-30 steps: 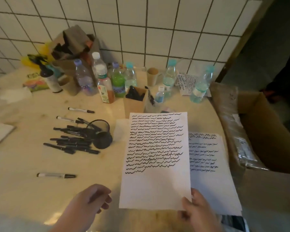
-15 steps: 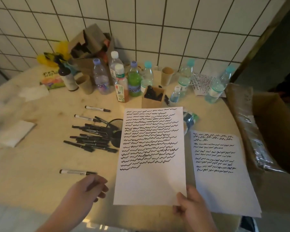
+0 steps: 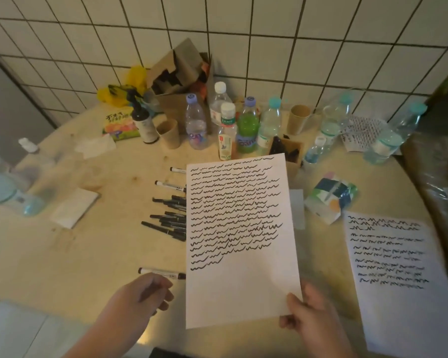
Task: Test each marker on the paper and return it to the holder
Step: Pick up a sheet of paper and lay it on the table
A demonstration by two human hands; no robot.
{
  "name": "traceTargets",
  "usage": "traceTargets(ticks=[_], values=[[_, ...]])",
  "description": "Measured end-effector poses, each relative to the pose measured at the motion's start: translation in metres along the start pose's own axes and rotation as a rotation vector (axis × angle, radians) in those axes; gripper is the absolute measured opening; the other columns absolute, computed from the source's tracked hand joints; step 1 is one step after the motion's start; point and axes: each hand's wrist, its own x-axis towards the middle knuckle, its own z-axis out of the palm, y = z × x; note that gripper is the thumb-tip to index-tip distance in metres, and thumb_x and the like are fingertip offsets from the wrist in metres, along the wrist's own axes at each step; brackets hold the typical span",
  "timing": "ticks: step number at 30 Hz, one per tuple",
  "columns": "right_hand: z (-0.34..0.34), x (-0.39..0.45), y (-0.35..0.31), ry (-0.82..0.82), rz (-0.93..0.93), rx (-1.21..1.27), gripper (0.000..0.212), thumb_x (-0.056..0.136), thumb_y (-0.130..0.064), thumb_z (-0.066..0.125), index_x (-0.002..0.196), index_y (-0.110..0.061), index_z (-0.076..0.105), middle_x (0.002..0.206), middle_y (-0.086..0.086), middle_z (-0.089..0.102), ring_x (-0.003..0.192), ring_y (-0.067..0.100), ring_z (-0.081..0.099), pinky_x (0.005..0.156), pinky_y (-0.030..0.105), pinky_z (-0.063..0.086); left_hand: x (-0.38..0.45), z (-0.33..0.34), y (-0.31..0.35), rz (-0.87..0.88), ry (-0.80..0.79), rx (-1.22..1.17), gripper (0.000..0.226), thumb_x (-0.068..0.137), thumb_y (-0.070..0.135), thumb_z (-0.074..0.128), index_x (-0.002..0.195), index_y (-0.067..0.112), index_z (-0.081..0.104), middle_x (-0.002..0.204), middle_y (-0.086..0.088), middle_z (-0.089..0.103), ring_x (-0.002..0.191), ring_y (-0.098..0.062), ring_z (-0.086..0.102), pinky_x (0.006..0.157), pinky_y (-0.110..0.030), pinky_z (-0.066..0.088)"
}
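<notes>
right hand [image 3: 312, 315] pinches the paper [image 3: 239, 236] by its lower corner, held up over the tabletop's [image 3: 93, 251] near edge. left hand [image 3: 137, 297] relaxed, empty, just beside a loose marker [image 3: 161, 272]. risk: one-corner grip, sheet may sag w/ any draught & sweep the marker pile [image 3: 170, 218].

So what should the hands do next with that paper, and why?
Probably lay the scribbled sheet flat on the table. The right hand pinches its corner, holding it up over the marker pile, while the left hand hovers empty by a single marker.
</notes>
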Motion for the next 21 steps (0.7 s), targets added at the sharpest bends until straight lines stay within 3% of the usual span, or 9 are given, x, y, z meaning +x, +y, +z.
traceTargets(ticks=[4,9,13,18,21], values=[[0.056,0.015,-0.005,0.023,-0.030,0.015,0.027,0.098,0.013,0.046,0.116,0.000,0.061,0.068,0.016,0.071,0.040,0.026,0.057,0.056,0.037,0.041,0.039,-0.052,-0.021,0.057,-0.074,0.044,0.019,0.095,0.008,0.057,0.092,0.021,0.071,0.085,0.005,0.077,0.076,-0.013,0.071,0.081,-0.036,0.053],[0.143,0.025,-0.008,0.062,-0.020,-0.015,0.026,0.098,0.012,0.048,0.110,-0.005,0.063,0.060,0.023,0.066,0.044,0.030,0.057,0.047,0.032,0.046,0.095,-0.139,-0.053,0.048,-0.116,0.056,0.018,0.094,0.007,0.059,0.091,0.020,0.072,0.084,0.005,0.078,0.074,-0.011,0.071,0.077,-0.029,0.053],[0.200,0.025,-0.010,0.112,0.064,0.038,0.023,0.098,0.011,0.048,0.105,-0.005,0.062,0.060,0.015,0.069,0.040,0.027,0.057,0.041,0.031,0.048,0.128,-0.191,-0.075,0.050,-0.117,0.065,0.020,0.094,0.006,0.059,0.090,0.022,0.072,0.082,0.006,0.077,0.072,-0.012,0.071,0.079,-0.034,0.053],[0.243,0.018,-0.015,0.179,0.070,-0.005,0.024,0.097,0.012,0.048,0.105,-0.005,0.063,0.057,0.015,0.066,0.042,0.024,0.055,0.055,0.034,0.044,0.157,-0.213,-0.071,0.115,-0.147,0.001,0.024,0.100,0.014,0.052,0.090,0.019,0.073,0.084,0.001,0.077,0.074,-0.018,0.071,0.078,-0.042,0.056],[0.251,0.017,-0.019,0.191,0.074,-0.078,0.024,0.097,0.013,0.048,0.100,-0.005,0.062,0.056,0.015,0.068,0.043,0.027,0.056,0.061,0.041,0.044,0.168,-0.208,-0.053,0.141,-0.107,-0.153,0.030,0.103,0.022,0.044,0.096,0.014,0.072,0.084,-0.005,0.077,0.073,-0.021,0.071,0.081,-0.047,0.056]])
